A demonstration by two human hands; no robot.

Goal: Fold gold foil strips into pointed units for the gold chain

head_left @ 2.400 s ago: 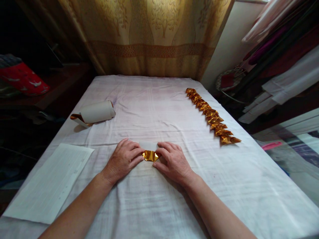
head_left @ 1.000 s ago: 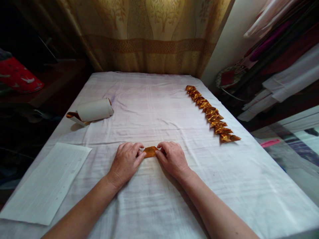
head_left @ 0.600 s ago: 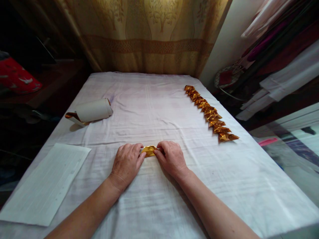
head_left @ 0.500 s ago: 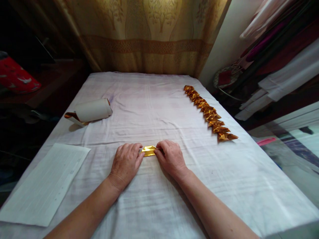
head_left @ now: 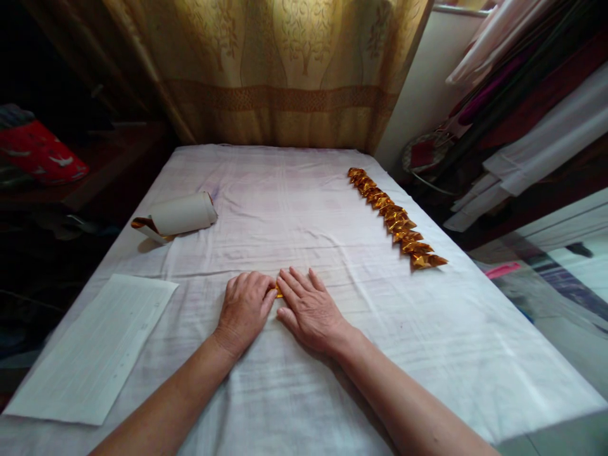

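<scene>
Lying on the cloth (head_left: 280, 209) between both hands, the foil (head_left: 279, 291) is mostly covered; only a small gold patch is exposed, so its full shape cannot be told. At its 8 o'clock, the left hand (head_left: 244, 305) is curled, fingers narrow, with the foil's left end pinched between thumb and forefinger. At 4 o'clock, the right hand (head_left: 310, 311) is laid palm down, fingers straight and slightly fanned, thumb held wide of them. The foil's right side is hidden by those fingers; how hard it is pressed cannot be told.

Farther out, all bearings from the foil: the roll (head_left: 185, 213) is set on its side at 10 o'clock, white outside, gold inside, loose end pointed to 9. The sheet (head_left: 97, 351) is laid flat between 8 and 9 o'clock, near the left forearm, faintly lined. The row (head_left: 396, 220) of folded gold pieces is strung from 1 to nearly 3 o'clock, well apart from the right hand, each piece overlapped with the next.

Past the cloth: a tree-patterned curtain (head_left: 285, 69) is hung at 12, clothes (head_left: 532, 158) at 2. Something red (head_left: 47, 152) is seen at 10, white-marked, on a dark shelf (head_left: 111, 158).
</scene>
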